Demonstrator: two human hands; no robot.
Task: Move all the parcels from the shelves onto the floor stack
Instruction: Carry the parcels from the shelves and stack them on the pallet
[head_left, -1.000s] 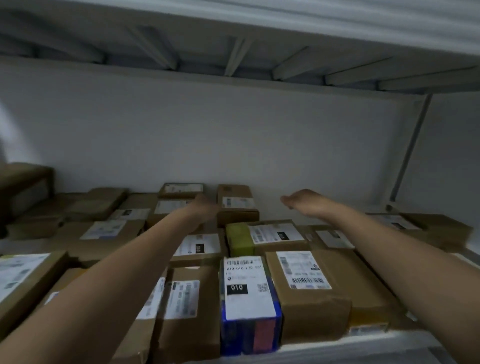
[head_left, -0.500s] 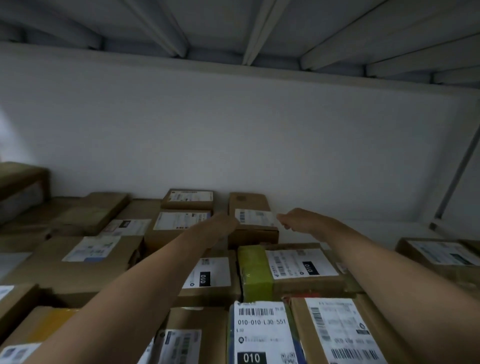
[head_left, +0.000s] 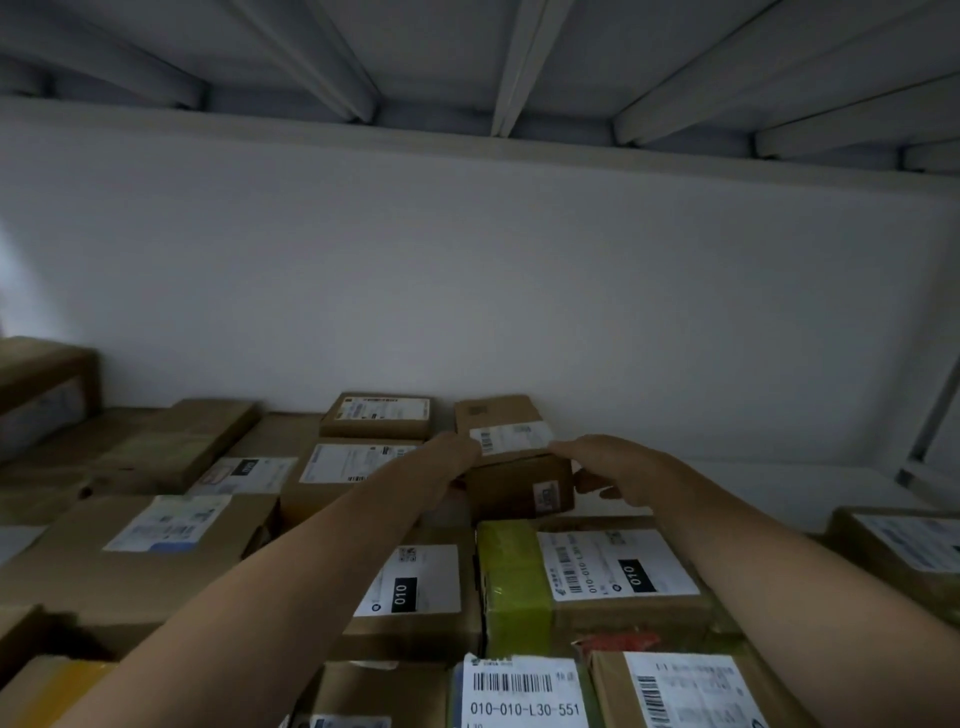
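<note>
At the bottom edge of the frame lies a parcel with a big white label, and a second labelled parcel sits just to its right. Above them in the picture come a box with green tape and, to its left, a brown box with a black tag. A wide flat box fills the lower left.

Both forearms reach over these to the middle of the frame, where the small box sits near the back wall. The left hand lies against the box's left side. Its fingers are hidden behind the hand, so whether they curl round the box cannot be told. The right hand grips the top right edge, fingers on top and thumb spread below against the side.

A flat box lies just left of the small box, and the shelf is bare to its right.

The job looks far from done. Well over a dozen parcels remain on this shelf, the small box has not left it yet, and the floor stack is out of view
</note>
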